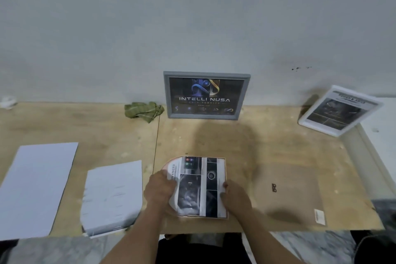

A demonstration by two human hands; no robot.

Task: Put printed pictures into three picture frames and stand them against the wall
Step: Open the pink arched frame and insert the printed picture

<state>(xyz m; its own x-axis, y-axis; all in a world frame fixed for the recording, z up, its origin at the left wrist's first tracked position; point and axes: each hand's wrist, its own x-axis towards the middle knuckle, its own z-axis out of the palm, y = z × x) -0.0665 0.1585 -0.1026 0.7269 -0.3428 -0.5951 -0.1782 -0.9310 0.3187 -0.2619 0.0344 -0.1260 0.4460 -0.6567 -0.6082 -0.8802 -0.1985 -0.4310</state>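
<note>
A printed picture (200, 184) lies over a pinkish picture frame (225, 188) flat on the wooden table, near its front edge. The print's left side curls upward. My left hand (159, 191) holds that curled left edge. My right hand (234, 197) pinches the print's right edge near the frame's side. A grey frame (206, 95) with a dark "INTELLI NUSA" picture stands against the wall (192, 17) at the back centre. A white frame (339, 110) with a dark picture leans tilted at the back right.
A brown backing board (295, 188) with a small metal hanger lies to the right of my hands. Two white paper stacks (38, 186) (113, 197) lie at the left. A green cloth (143, 110) is bunched near the wall. The table's front edge (300, 230) runs just below.
</note>
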